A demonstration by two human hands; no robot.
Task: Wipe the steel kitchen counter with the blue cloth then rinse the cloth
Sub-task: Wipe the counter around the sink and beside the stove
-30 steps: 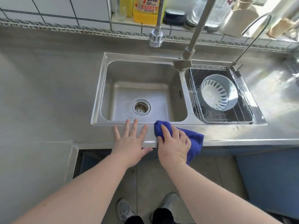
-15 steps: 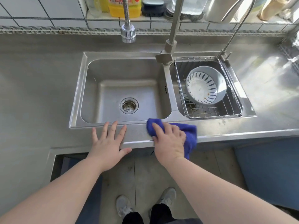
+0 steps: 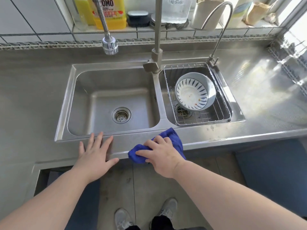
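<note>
Head view shows our right hand (image 3: 162, 156), gripping the blue cloth (image 3: 172, 136), has slid it nearer the steel counter (image 3: 249, 100) front edge, left hand (image 3: 94, 156) flat with fingers spread, beside the sink (image 3: 66, 103) under white tiles (image 3: 33, 17).

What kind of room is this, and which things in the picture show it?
Most likely a home kitchen: a steel double sink set in a steel counter, a used bowl in a wire rack, and a yellow dish soap bottle on the tiled ledge.
</note>
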